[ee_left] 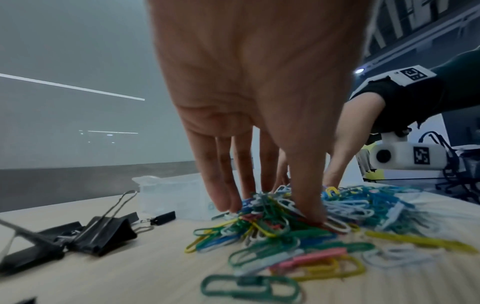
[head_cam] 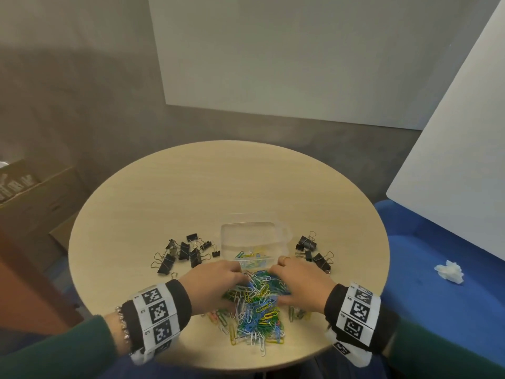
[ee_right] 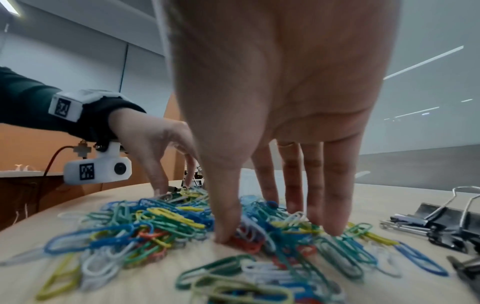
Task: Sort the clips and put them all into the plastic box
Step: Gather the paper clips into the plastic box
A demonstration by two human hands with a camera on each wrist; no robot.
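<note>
A heap of coloured paper clips (head_cam: 257,310) lies at the near edge of the round table (head_cam: 191,187). My left hand (head_cam: 226,283) and right hand (head_cam: 289,283) flank the heap's far part, fingers straight and pointing down into it. In the left wrist view my left hand (ee_left: 270,211) touches the paper clips (ee_left: 285,230) with fingertips and thumb. Likewise my right hand (ee_right: 279,226) presses into the paper clips (ee_right: 155,222). The clear plastic box (head_cam: 254,236) stands just beyond the hands, a few paper clips inside. Black binder clips lie left (head_cam: 183,253) and right (head_cam: 311,250) of it.
Binder clips (ee_left: 103,236) lie close to my left hand, and others (ee_right: 446,224) close to my right. A blue seat (head_cam: 437,296) with a crumpled white tissue (head_cam: 449,270) is at the right. A cardboard box (head_cam: 27,192) stands on the floor at the left.
</note>
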